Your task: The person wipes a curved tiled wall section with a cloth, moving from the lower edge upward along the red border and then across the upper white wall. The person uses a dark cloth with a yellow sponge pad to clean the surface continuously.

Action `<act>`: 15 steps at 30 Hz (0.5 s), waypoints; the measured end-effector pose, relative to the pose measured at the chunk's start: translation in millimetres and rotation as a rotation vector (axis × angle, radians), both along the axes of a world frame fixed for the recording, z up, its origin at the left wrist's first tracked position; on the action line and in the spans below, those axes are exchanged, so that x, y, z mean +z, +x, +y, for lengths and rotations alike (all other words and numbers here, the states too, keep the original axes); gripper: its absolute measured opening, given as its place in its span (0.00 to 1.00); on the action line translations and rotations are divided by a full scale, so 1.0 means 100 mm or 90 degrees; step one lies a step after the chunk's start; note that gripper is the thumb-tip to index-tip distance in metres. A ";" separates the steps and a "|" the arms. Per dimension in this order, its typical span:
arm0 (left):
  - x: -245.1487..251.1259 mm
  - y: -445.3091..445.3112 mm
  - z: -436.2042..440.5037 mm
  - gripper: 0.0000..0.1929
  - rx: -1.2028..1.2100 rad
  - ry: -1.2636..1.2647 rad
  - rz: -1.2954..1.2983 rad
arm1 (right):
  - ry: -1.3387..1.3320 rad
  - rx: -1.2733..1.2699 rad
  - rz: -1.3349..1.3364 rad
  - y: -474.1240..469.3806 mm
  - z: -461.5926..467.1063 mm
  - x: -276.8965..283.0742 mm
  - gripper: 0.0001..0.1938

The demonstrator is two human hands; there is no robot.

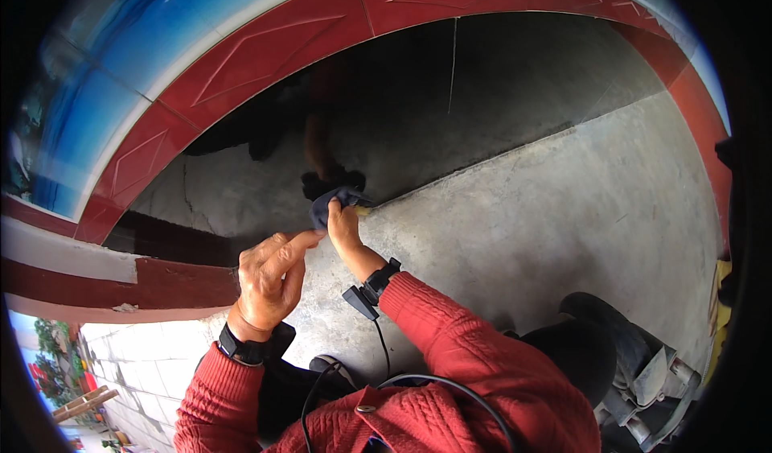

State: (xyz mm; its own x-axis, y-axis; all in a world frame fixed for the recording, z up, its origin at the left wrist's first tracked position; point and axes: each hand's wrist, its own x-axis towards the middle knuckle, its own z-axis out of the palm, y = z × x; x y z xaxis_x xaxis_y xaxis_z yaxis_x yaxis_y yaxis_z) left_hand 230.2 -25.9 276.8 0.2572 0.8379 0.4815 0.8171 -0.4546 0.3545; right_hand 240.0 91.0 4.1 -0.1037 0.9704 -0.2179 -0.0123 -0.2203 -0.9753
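Note:
My right hand point(345, 231) grips a dark grey-blue cloth point(322, 210) at the foot of a glossy black tiled surface point(398, 121). The cloth is bunched under my fingers, and a small yellowish patch point(363, 210) shows at its right side. A dim reflection of the hand and arm appears in the black tile just above. My left hand point(271, 275) is raised to the left, fingers bent and its index finger pointing at the cloth's lower edge. Whether that fingertip touches or pinches the cloth, I cannot tell.
Grey concrete floor point(518, 211) meets the black tile. Red tiles point(271, 48) border it above. A black cable point(382, 341) hangs from my right wrist strap. My shoe point(333, 368) is below. Part of a motorcycle-like vehicle point(645, 374) stands right; wooden pieces point(84, 403) lie outside, lower left.

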 end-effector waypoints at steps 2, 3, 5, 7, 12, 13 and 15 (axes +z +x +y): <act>-0.02 -0.04 0.03 0.17 0.033 -0.002 -0.023 | -0.077 0.099 0.219 0.13 -0.08 0.07 0.23; -0.02 -0.09 0.04 0.17 0.066 -0.011 -0.036 | -0.157 0.154 0.294 0.21 -0.11 0.14 0.21; -0.04 -0.21 0.08 0.21 0.126 0.008 -0.052 | -0.229 0.395 0.474 0.49 0.00 0.28 0.13; -0.09 -0.35 0.10 0.15 0.196 -0.020 -0.112 | -0.255 0.469 0.504 0.75 0.11 0.47 0.15; -0.34 -0.59 0.07 0.33 0.263 -0.264 -0.390 | -0.256 0.508 0.614 1.15 0.29 0.89 0.16; -0.39 -0.62 0.09 0.43 0.253 -0.369 -0.456 | -0.228 0.522 0.651 1.17 0.31 0.96 0.16; -0.53 -0.60 0.12 0.45 0.220 -0.525 -0.730 | -0.223 0.539 0.675 1.16 0.31 1.08 0.14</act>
State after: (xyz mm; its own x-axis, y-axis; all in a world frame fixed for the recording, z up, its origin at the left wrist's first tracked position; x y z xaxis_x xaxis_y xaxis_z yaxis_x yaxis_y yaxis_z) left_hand 170.6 -14.2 224.2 -0.1984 0.9119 -0.3593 -0.0641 0.3537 0.9332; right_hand 356.1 122.4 112.2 -0.8886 0.4432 0.1180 -0.4419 -0.7586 -0.4788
